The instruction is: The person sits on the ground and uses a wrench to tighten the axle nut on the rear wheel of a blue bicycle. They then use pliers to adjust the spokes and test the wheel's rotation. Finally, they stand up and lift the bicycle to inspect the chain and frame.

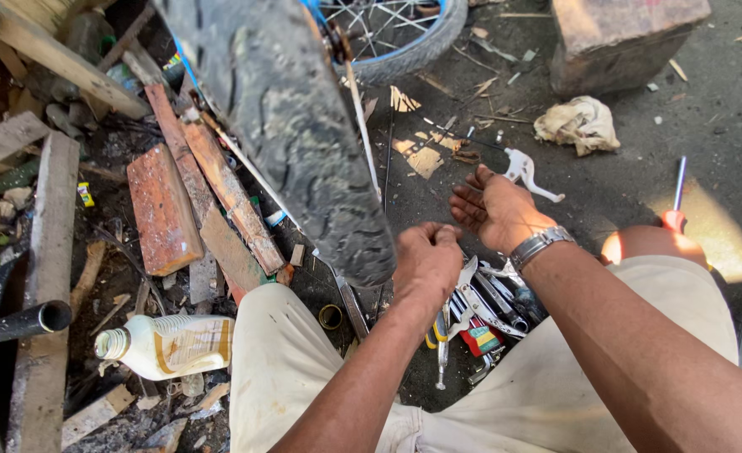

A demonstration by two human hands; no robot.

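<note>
While the knobby tyre [291,126] hangs in the middle of the view, its tread running from the top edge down to a blunt end just above the person's knee, the left hand [427,262] sits beside that lower end with its fingers curled in toward the palm; whether they pinch anything I cannot tell, since the knuckles hide the tips. The right hand [495,210], a metal wristwatch [539,246] at its wrist, is held palm-up just right of the tyre, fingers loosely spread and holding nothing. Below both hands, on the dirt floor, lies a heap of tools [484,315]: locking pliers, a red-handled piece and a yellow-tipped screwdriver. Further items: a white brake lever [529,174], a crumpled rag [579,124], a spoked wheel with a blue rim [392,29], a white plastic bottle [169,344] lying on its side, red bricks [165,210]. Handling note, as a judgement: the tyre is best steadied from the tread edge with the curled hand, keeping the open hand free for the tools close underneath.
</note>
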